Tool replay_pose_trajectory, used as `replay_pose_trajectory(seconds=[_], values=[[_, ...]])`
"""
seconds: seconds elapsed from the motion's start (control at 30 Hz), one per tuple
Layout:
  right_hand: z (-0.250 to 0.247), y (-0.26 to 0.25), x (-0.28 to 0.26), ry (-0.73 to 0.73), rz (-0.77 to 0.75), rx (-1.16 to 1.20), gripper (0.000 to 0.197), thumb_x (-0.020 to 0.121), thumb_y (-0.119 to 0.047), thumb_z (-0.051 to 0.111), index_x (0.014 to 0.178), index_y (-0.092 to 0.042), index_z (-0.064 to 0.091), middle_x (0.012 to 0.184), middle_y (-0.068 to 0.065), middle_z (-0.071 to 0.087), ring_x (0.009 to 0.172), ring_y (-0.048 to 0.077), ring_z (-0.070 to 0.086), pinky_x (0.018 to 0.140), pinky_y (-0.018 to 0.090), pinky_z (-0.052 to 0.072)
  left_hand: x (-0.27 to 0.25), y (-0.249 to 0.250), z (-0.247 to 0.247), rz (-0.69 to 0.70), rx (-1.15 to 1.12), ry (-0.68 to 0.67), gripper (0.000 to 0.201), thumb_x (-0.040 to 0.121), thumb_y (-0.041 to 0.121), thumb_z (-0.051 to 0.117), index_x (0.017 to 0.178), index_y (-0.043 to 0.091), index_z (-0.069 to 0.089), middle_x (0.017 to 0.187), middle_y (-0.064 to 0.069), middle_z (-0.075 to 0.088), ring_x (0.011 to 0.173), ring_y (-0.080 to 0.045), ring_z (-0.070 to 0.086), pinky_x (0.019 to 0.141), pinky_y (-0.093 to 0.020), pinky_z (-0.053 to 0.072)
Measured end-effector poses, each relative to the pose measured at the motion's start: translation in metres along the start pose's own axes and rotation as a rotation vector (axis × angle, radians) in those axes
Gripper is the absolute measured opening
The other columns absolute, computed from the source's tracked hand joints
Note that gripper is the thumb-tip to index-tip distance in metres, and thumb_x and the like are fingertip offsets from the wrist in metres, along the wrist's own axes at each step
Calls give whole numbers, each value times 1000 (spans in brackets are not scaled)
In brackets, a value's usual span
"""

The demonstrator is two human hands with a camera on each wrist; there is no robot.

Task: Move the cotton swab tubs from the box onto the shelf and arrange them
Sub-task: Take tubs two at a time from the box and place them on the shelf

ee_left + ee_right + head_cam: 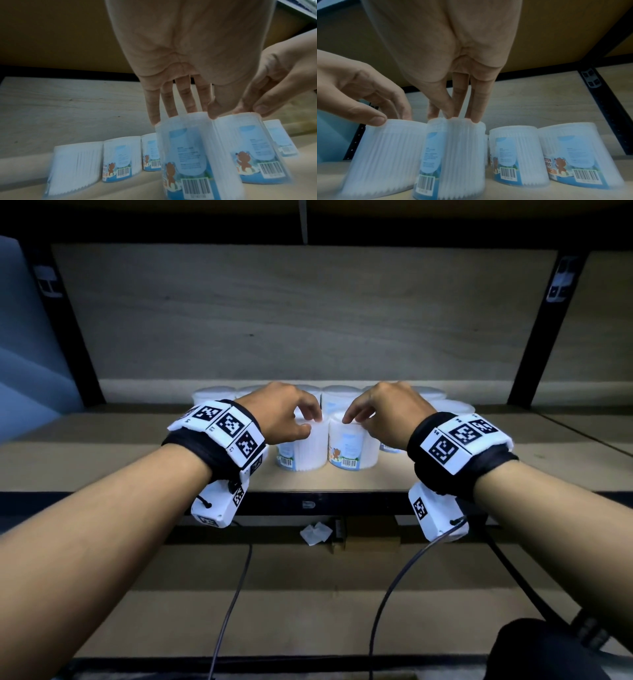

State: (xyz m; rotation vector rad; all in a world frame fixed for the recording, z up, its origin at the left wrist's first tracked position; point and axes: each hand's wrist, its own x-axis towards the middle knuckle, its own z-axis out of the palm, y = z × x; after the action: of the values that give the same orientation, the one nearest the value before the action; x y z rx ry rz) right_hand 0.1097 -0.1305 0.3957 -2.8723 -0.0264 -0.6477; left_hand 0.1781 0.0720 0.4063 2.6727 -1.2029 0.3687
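Note:
Two white cotton swab tubs with blue bear labels stand side by side at the front of the wooden shelf (137,460). My left hand (310,422) pinches the lid rim of the left tub (301,450) from above, thumb in front and fingers behind; the left wrist view shows this hand (188,113) on that tub (185,155). The right tub (352,445) is held the same way by my right hand (356,422), and the right wrist view shows this hand (453,117) on that tub (452,155). Both tubs touch the shelf and each other.
Several more tubs (212,395) stand in a row behind the two front ones, near the back panel. Black uprights (534,337) frame the bay, with another board close overhead. Below the shelf edge lie crumpled white paper (315,534) and hanging cables (236,594).

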Motion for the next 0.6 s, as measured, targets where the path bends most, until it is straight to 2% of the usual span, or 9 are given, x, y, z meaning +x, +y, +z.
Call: replay_pose_trajectory(seconds=[0.1, 0.2, 0.47, 0.6], values=[[4, 3, 9, -13, -3, 0, 47, 84, 2, 52, 94, -37, 77, 95, -12, 73, 94, 11, 68, 87, 29, 55, 10, -5, 3, -1, -7, 3, 29, 88, 22, 62, 114, 31, 68, 116, 12, 68, 97, -12, 61, 83, -19, 39], [6, 6, 15, -34, 0, -1, 51, 83, 3, 49, 102, -35, 76, 104, -8, 73, 100, 14, 66, 89, 29, 54, 21, -9, 6, -4, -18, 9, 29, 87, 21, 62, 114, 29, 69, 117, 12, 69, 92, -8, 57, 83, -17, 37], [12, 9, 26, -51, 3, -18, 59, 80, 6, 43, 113, -34, 73, 114, -5, 71, 107, 18, 63, 96, 32, 52, 38, -18, 13, 6, -15, 53, 30, 87, 17, 62, 115, 23, 69, 117, 10, 68, 88, -4, 53, 80, -12, 33], [12, 9, 28, -69, 15, -6, 61, 81, 6, 41, 118, -32, 71, 118, -4, 69, 112, 19, 59, 96, 30, 50, 41, -22, 16, 1, -27, 65, 29, 87, 17, 62, 115, 23, 68, 116, 10, 67, 87, -3, 51, 80, -12, 34]])
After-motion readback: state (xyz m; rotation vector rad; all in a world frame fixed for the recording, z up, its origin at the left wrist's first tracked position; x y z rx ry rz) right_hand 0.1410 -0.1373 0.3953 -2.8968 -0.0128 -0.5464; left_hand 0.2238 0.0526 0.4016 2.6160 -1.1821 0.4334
